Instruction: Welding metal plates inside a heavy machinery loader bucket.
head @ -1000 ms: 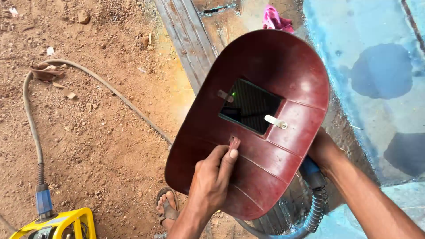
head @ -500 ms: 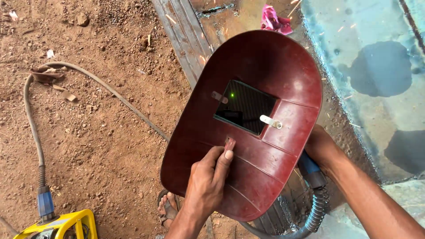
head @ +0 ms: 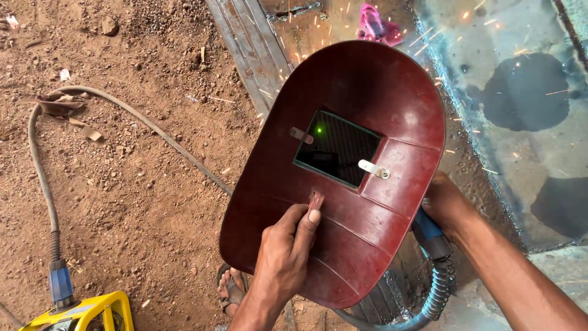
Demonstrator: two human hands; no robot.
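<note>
The left hand (head: 285, 254) is closed around the small handle of a dark red welding shield (head: 337, 178) and holds it up between the camera and the work. The right hand (head: 444, 202) is mostly hidden behind the edge of the shield; its fingers seem wrapped on a blue-handled torch (head: 429, 236) with a ribbed hose (head: 438, 294), but the grip itself cannot be seen. Below the shield, a bare foot in a sandal (head: 231, 288) stands on the red soil. Sparks (head: 484, 24) fly over the metal sheet (head: 508, 92) and near a pink cloth (head: 373, 24). The risk seems to be here: hot sparks may fall on the uncovered foot or forearms, or burn the cloth. If the shield drifts aside, the bright point in its dark window (head: 337, 147) may hurt the eyes. The cable (head: 43, 184) of the yellow machine (head: 86, 312) lies in a loop near the foot and may catch it.
</note>
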